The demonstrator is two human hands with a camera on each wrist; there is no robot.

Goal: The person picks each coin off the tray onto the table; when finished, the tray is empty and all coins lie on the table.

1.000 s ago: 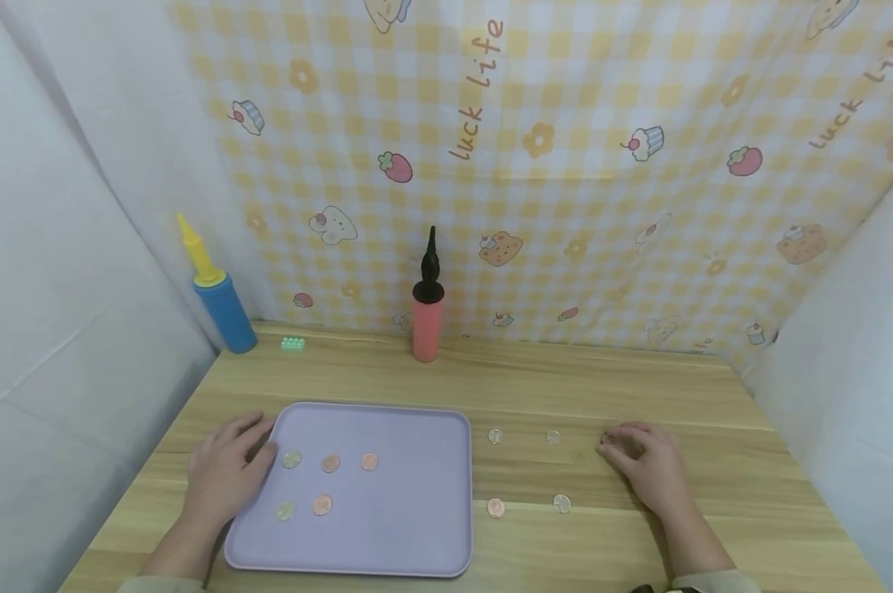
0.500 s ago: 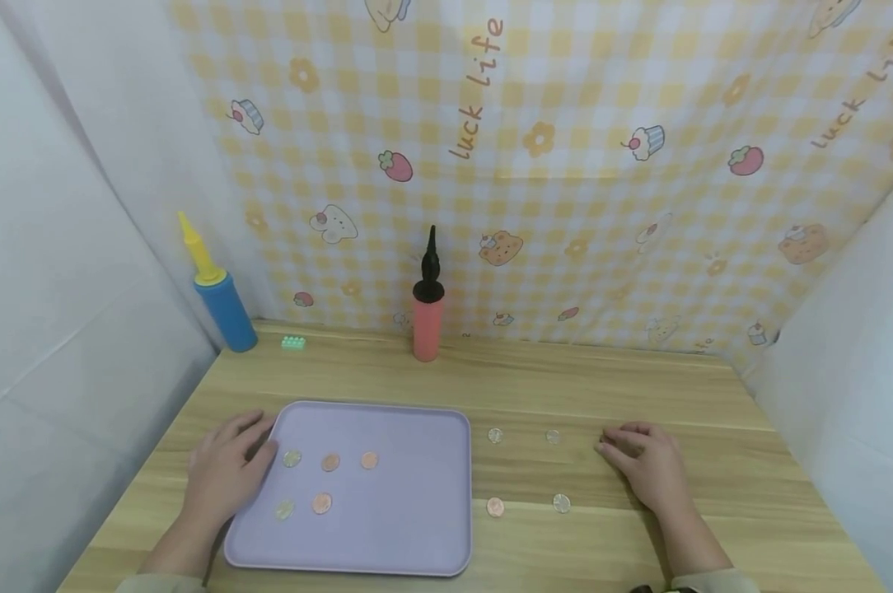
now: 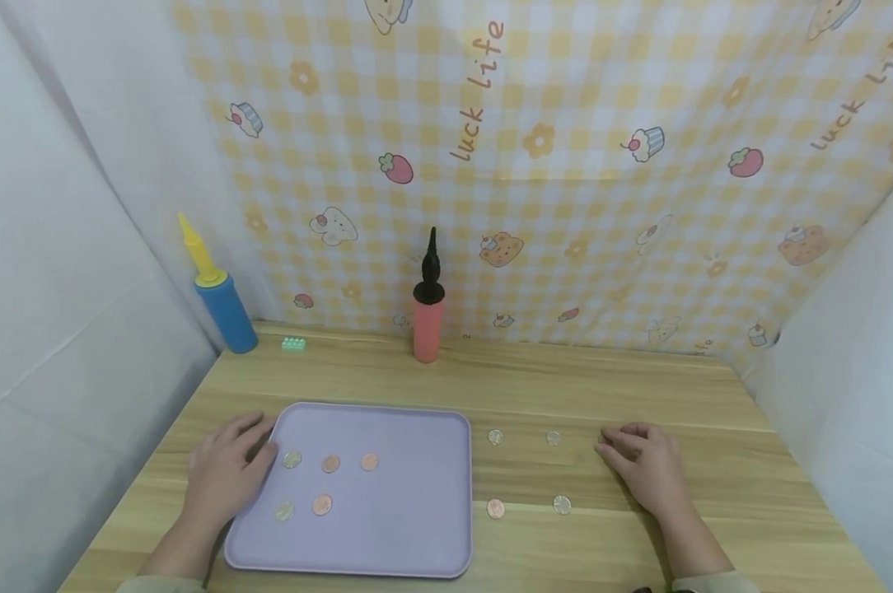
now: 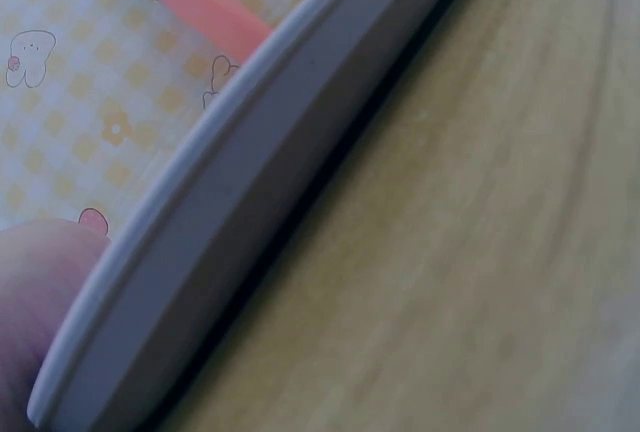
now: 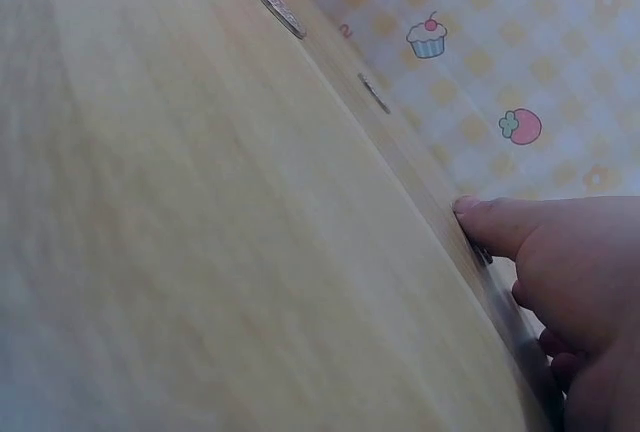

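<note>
My left hand (image 3: 227, 469) rests against the left edge of a lavender tray (image 3: 409, 527), its thumb at the rim; in the left wrist view only one digit (image 4: 40, 292) shows beyond the tray's side wall (image 4: 240, 182). Several coins lie on the tray, among them a copper coin (image 3: 322, 505) and a yellowish coin (image 3: 284, 511). To the tray's right, my right hand (image 3: 648, 465) pinches a coin (image 5: 483, 251) at the tabletop, mostly hidden by the fingertips. Nearby on the wood lie another copper coin (image 3: 495, 509) and silvery coins, one of them a silver coin (image 3: 561, 504).
Toward the back of the wooden table (image 3: 602, 387) stand a pink hand pump (image 3: 427, 329) with a black nozzle and a blue hand pump (image 3: 227, 317) with a yellow nozzle. A small mint-green toy brick (image 3: 293, 343) lies between them. A checked cloth (image 3: 565, 206) hangs behind.
</note>
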